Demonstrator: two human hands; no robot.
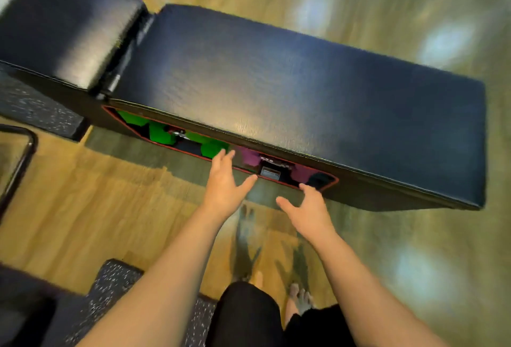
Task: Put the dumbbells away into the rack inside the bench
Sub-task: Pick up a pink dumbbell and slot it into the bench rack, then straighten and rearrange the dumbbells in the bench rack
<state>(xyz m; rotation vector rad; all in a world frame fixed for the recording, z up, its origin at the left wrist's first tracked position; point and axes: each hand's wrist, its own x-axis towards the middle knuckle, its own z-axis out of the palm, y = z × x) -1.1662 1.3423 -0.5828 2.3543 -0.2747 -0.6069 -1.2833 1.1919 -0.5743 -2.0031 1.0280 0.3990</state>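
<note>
Both hands out in front, empty, fingers spread and loose: left hand (pixel 222 180) with fingertips at the red-edged slot (pixel 315 189) in the side of the bench (pixel 290 75), right hand (pixel 309 208) just below the slot's right end, thumb out, gripping nothing. Lower down, bare feet (pixel 300 298) on the wood floor (pixel 83 194), dark shorts (pixel 246 316), and a speckled rubber mat (pixel 116 280) at the near left. Inside the slot, from left to right: green dumbbells (pixel 160 132) side by side, then a purple dumbbell (pixel 250 157) with a metal handle (pixel 272 165) showing in the middle, its other head near the right end. All of them sitting in the rack under the black padded top; none visible on the floor or in hand. Judging from that, at the tail of a placing step, the purple one apparently just seated, or being checked. Next move likely calls for either drawing both hands clear of the slot or going for another dumbbell, if any remain out of sight; cannot tell from here. Much of the picture smeared by motion, so fine detail inside the slot uncertain. Farther off, a second black pad (pixel 63 23) hinged at the bench's left end, a dark metal tube (pixel 19 161) at the left edge, and glare patches on the floor beyond.
</note>
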